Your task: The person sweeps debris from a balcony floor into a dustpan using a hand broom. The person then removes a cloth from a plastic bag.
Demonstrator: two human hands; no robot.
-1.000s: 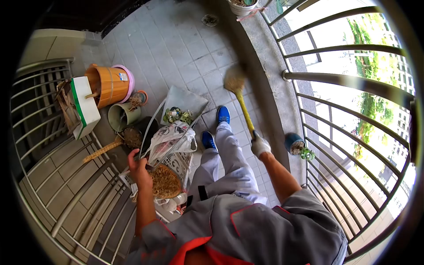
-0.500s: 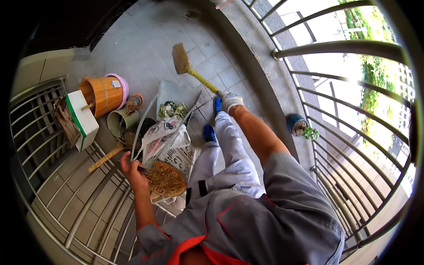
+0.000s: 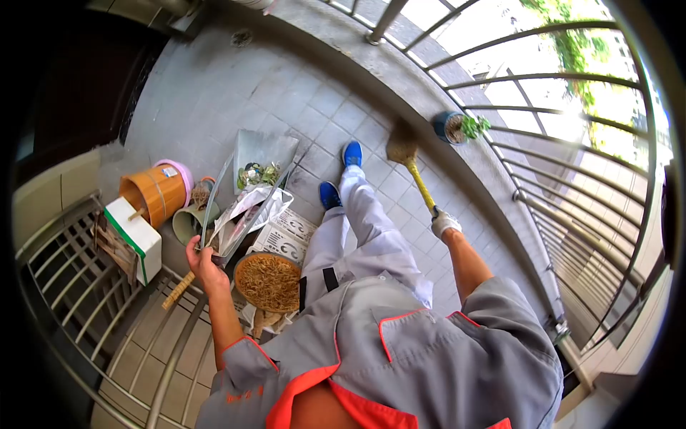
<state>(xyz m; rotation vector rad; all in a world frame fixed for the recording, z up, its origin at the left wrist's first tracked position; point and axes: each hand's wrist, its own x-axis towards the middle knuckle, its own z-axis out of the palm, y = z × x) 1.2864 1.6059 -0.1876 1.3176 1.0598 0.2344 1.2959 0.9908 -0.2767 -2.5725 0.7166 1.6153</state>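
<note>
My right hand (image 3: 445, 224), in a white glove, is closed around the yellow-wrapped handle of a broom (image 3: 422, 189). The broom's brown head rests on the tiles beside the concrete ledge, right of my blue shoes. Bare, my left hand (image 3: 209, 270) grips the top of the long frame handle of a grey dustpan (image 3: 268, 146). Green and pale leafy scraps (image 3: 259, 174) lie in the pan, which stands on the floor. A white plastic bag (image 3: 250, 207) shows between the handle's bars.
On the left are an orange wooden bucket (image 3: 153, 194), a pink basin (image 3: 183, 179), a greenish pot (image 3: 187, 223) and a white box (image 3: 136, 236). A round basket of dried brown strips (image 3: 268, 282) sits near my left leg. A blue potted plant (image 3: 451, 129) stands on the ledge by the railing.
The broom has swung from ahead of my feet to the right, toward the ledge, with my right hand. My left hand keeps hold of the dustpan handle. My view has shifted.
</note>
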